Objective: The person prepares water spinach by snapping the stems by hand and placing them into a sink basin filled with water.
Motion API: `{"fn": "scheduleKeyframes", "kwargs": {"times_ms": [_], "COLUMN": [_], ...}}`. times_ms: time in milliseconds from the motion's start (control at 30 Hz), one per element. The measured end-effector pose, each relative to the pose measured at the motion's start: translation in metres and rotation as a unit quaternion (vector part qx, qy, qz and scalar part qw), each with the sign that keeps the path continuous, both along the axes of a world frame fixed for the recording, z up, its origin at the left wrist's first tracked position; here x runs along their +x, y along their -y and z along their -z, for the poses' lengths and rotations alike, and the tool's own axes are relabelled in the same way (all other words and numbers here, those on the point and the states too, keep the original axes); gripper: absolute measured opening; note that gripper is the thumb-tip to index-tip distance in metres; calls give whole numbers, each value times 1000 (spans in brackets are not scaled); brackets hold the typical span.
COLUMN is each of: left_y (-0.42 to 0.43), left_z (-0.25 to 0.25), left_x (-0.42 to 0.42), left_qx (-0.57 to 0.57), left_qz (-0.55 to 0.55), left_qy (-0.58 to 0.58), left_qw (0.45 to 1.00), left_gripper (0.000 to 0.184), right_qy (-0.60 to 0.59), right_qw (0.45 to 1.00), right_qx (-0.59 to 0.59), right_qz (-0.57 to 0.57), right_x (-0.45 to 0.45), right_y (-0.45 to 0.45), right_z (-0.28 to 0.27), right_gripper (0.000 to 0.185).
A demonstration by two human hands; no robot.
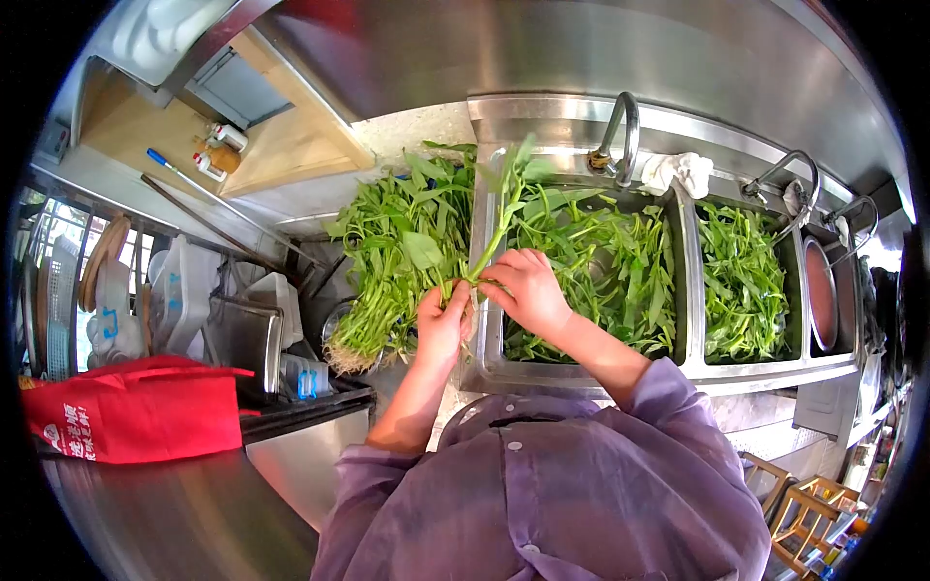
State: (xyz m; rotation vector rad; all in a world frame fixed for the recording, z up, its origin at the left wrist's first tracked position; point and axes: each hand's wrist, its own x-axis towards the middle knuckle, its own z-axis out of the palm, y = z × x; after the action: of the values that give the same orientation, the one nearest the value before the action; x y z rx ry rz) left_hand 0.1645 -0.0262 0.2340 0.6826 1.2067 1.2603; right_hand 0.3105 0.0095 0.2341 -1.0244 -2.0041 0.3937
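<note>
Between my two hands is a stalk of water spinach [506, 218], its leafy top pointing up and away from me and blurred. My left hand [445, 327] is closed around its lower part, with the fingers partly hidden. My right hand [530, 293] pinches the same stalk just to the right, fingertips close to the left hand's. A big heap of water spinach with pale roots [392, 261] lies to the left of the sink. Loose pieces of greens [620, 271] fill the sink basin [686, 281] at my right.
A second basin holds more greens [744, 290], and a round reddish pan [821, 295] stands in the third. Curved faucets [628, 126] rise behind, near a white cloth [676, 174]. On the left are a red bag [145, 412], plastic containers [181, 290] and a wooden shelf [291, 150].
</note>
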Motion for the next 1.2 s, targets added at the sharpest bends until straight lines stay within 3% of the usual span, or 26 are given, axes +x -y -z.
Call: {"fn": "scheduleKeyframes", "kwargs": {"times_ms": [133, 200, 267, 400, 500, 567, 600, 633, 667, 733, 867, 1033, 1200], "left_y": [4, 4, 1, 1, 4, 8, 8, 9, 9, 9, 10, 11, 10], "left_z": [-4, 4, 14, 21, 28, 24, 19, 18, 16, 10, 6, 0, 1], "left_x": [-7, -9, -10, -7, -15, -31, -40, -49, -57, -70, -87, -93, -97], "left_qx": [-48, -63, -54, -15, -34, -47, -77, -75, -72, -89, -91, -77, -69], "left_qz": [60, 100, 89, 85, 73, 104, 137, 157, 177, 182, 232, 251, 285], "left_qy": [-71, -61, -100, -140, -141, -120, -68, -37, -6, 59, 147, 172, 192], "left_qw": [995, 991, 990, 986, 987, 986, 985, 984, 982, 977, 957, 949, 937], "left_gripper": [14, 15, 12, 14, 17, 20, 19, 19, 20, 22, 24, 26, 27], "right_qy": [-12, 108, 116, 16, -70, 50, 204, 257, 236, 142, 20, 17, 14], "right_qw": [1000, 989, 989, 994, 959, 949, 917, 901, 909, 941, 968, 985, 988], "right_qx": [14, 84, 80, -87, -212, -198, -212, -190, -150, -28, 72, 104, 97], "right_qz": [-8, -57, -37, 59, 173, 239, 268, 294, 308, 305, 239, 140, 121], "right_x": [-2, -5, -9, -15, 6, 36, 48, 60, 71, 81, 77, 69, 60], "right_y": [-1, 4, 5, 5, -18, -24, -27, -28, -28, -32, -38, -44, -43], "right_z": [2, 1, 5, 25, 66, 73, 73, 81, 88, 70, 25, 9, 0], "right_gripper": [6, 6, 6, 7, 10, 11, 15, 25, 30, 18, 16, 18, 20]}}
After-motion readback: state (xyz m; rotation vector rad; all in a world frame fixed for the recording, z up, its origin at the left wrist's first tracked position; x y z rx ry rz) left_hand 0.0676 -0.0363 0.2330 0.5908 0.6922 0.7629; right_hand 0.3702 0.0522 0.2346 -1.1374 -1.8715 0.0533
